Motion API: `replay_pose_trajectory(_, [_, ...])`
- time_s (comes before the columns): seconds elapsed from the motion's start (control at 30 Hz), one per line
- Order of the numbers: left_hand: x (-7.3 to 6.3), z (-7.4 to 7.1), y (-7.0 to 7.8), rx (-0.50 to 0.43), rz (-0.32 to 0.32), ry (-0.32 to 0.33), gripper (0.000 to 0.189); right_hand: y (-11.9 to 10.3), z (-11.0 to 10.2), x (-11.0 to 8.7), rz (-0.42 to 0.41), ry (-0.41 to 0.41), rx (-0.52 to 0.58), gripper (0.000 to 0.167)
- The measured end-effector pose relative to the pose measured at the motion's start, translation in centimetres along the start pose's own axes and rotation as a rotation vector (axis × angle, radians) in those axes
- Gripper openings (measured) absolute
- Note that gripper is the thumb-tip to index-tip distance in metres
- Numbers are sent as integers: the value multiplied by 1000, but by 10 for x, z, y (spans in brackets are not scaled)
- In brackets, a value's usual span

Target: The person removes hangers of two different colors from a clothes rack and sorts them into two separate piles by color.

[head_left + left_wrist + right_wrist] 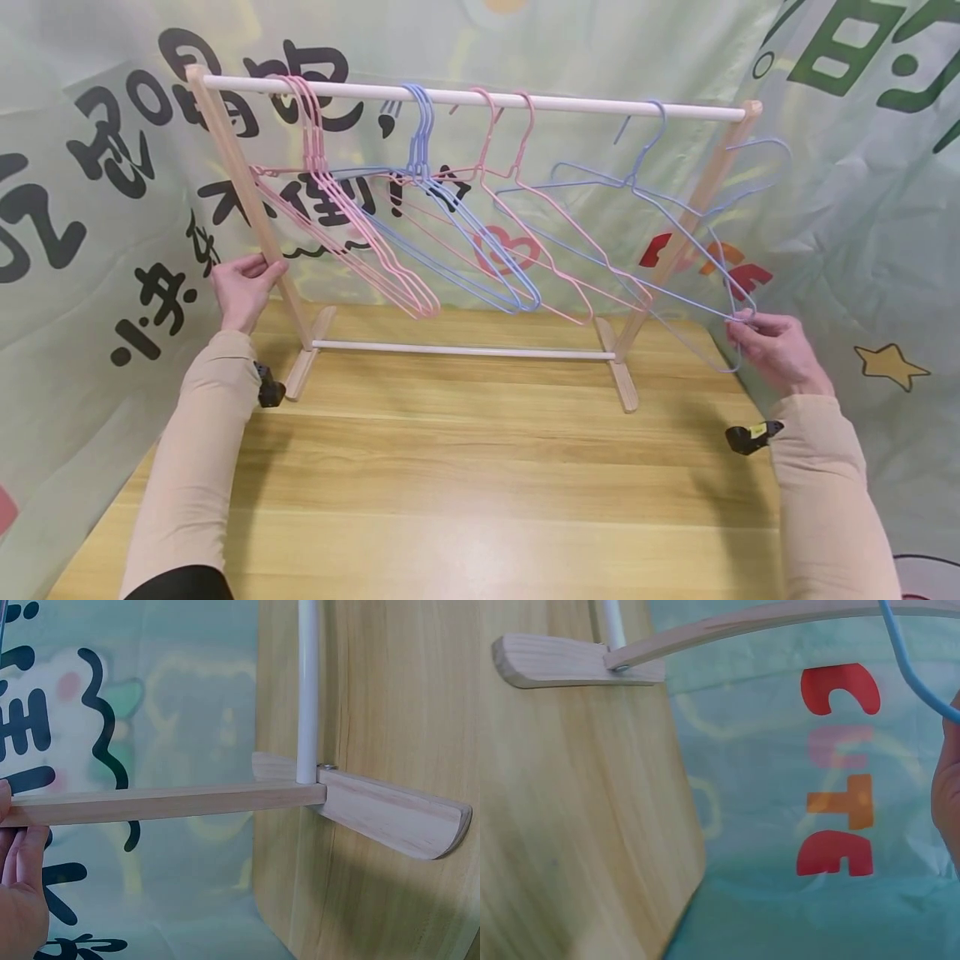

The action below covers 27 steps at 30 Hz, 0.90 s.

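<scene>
My left hand (246, 292) grips the left post (165, 804) of a small wooden clothes rack, partway up. At the right, my right hand (782, 350) pinches a blue wire clothes hanger (904, 664) near its end. That hanger's hook (787, 154) stands off the rail, beyond the right post. Another blue hanger (648, 150) hangs from the white rail (585, 104), and its lower corner overlaps my right fingertips in the head view. Two pink hangers (551, 204), several blue hangers (423, 142) and several pink hangers (315, 133) hang farther left.
The rack's feet (624, 387) stand on a wood-grain table (465, 467), joined by a low white bar (465, 348). Printed cloth (862, 275) with lettering surrounds the table at the back and sides. A small black camera (750, 437) sits at the right wrist.
</scene>
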State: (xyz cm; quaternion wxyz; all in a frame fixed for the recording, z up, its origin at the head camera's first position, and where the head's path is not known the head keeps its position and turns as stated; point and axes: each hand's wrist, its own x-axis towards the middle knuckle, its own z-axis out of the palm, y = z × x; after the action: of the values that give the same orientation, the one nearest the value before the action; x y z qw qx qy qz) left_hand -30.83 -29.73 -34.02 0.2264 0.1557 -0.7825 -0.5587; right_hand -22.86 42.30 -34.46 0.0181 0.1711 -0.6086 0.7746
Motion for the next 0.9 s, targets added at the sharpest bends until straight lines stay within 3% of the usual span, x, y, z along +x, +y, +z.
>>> replay_pose_trajectory(0.13, [0, 0, 1, 29, 15, -2, 49, 8, 0, -11, -22, 26, 8, 36])
replay_pose_trajectory(0.37, [-1, 0, 1, -6, -4, -1, 48, 22, -1, -30, -77, 43, 61, 36])
replay_pose_trajectory(0.77, [0, 0, -1, 10, 19, 0, 48, 51, -1, -60, -192, 59, 360, 38])
replay_pose_trajectory(0.9, [0, 0, -1, 15, 27, 5, 47, 59, -2, -66, -209, 13, 477, 38])
